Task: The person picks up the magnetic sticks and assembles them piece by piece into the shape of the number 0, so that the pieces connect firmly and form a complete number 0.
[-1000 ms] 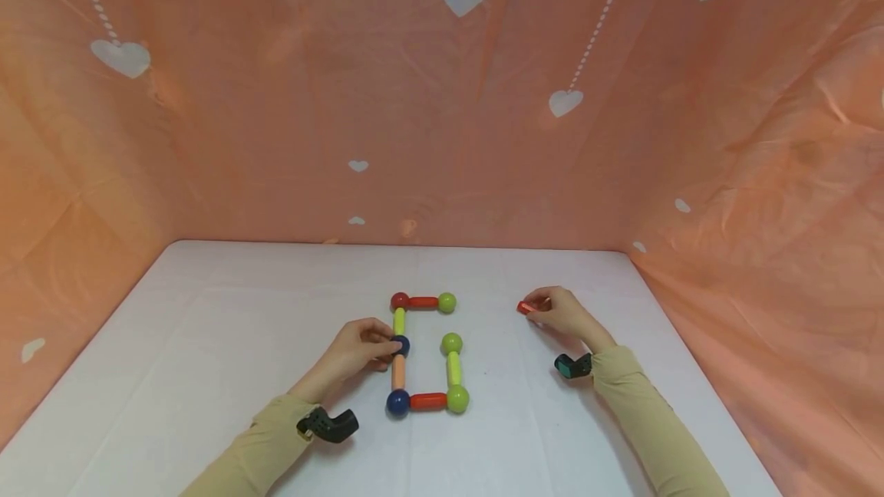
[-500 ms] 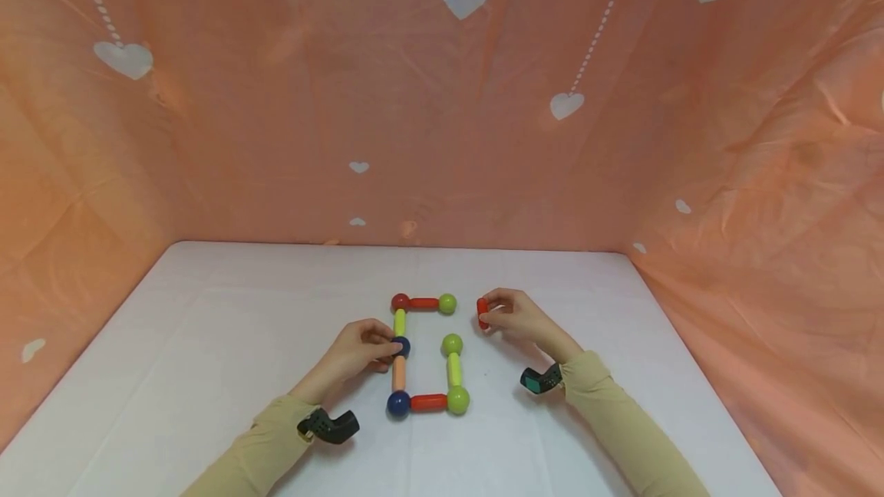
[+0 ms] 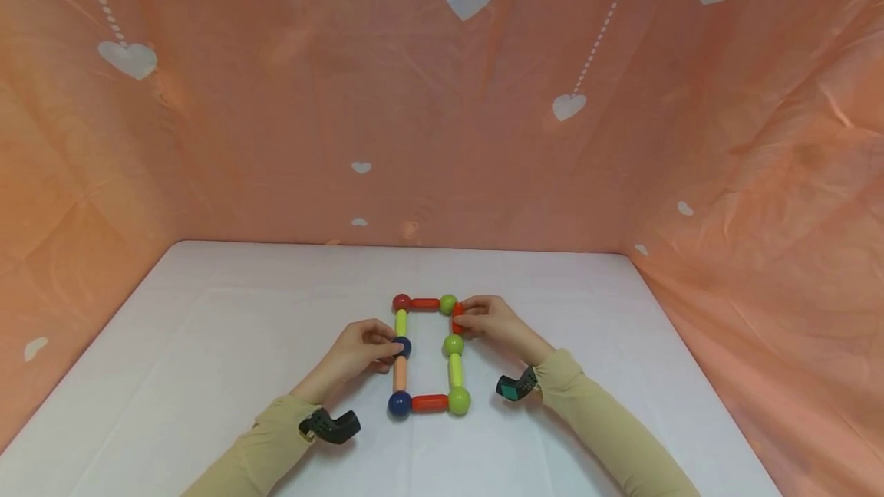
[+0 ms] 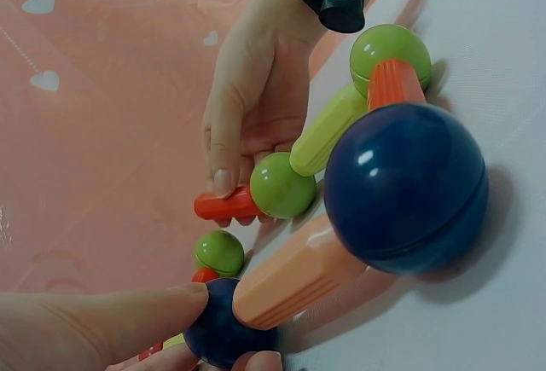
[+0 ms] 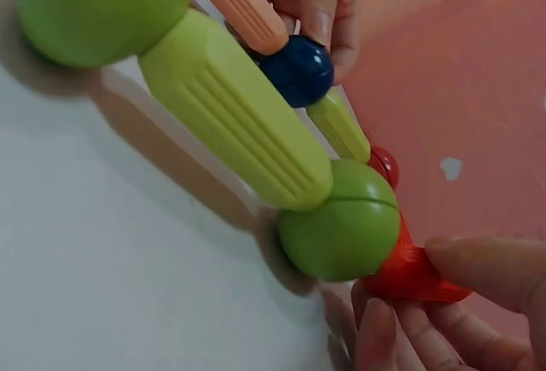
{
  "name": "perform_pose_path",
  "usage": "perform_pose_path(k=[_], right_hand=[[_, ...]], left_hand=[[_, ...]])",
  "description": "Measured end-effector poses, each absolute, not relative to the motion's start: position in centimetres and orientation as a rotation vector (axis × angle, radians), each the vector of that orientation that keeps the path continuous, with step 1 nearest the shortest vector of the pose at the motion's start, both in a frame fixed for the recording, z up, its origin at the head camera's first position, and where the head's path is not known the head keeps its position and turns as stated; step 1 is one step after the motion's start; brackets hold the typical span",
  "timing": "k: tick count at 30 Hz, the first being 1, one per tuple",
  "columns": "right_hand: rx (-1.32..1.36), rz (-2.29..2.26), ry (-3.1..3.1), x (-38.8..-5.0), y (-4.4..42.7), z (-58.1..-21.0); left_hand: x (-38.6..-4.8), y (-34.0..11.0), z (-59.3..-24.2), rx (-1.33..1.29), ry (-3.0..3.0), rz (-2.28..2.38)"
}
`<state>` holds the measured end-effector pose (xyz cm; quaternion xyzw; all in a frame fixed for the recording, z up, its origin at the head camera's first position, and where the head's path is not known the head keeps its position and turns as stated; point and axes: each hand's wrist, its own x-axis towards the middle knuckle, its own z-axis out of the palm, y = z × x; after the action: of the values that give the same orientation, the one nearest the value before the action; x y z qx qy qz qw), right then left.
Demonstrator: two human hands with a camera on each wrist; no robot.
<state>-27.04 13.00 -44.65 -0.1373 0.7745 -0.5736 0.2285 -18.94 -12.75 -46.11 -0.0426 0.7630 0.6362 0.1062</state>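
My left hand (image 3: 355,350) pinches the middle blue ball (image 4: 223,330) on the left side of a ball-and-rod frame lying on the table. My right hand (image 3: 500,324) grips a red rod (image 5: 414,275) between thumb and fingers on the frame's right side. One end of that rod meets the middle green ball (image 5: 339,222). Its other end is near the far green ball (image 3: 448,304); whether they touch I cannot tell. A yellow-green rod (image 3: 455,370) runs from the middle green ball to the near green ball (image 3: 459,400). An orange rod (image 4: 294,273) joins the two blue balls.
The far side has a red ball (image 3: 401,303) and a red rod (image 3: 425,304); another red rod (image 3: 430,403) forms the near side. A white cloth covers the table (image 3: 262,290). Orange curtains (image 3: 311,98) with hearts enclose its back and sides.
My right hand has moved left with the red rod, turning it lengthwise and bringing it between the two green balls at the frame's right. My left hand has stayed on the blue ball.
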Motion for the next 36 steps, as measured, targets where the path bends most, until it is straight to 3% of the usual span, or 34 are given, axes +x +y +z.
perform_pose_path(k=[36], right_hand=[[-0.211,-1.525,2.131,-26.4,11.4,-44.5]], left_hand=[[-18.9,-12.6,-46.0,-0.138,2.235,1.885]])
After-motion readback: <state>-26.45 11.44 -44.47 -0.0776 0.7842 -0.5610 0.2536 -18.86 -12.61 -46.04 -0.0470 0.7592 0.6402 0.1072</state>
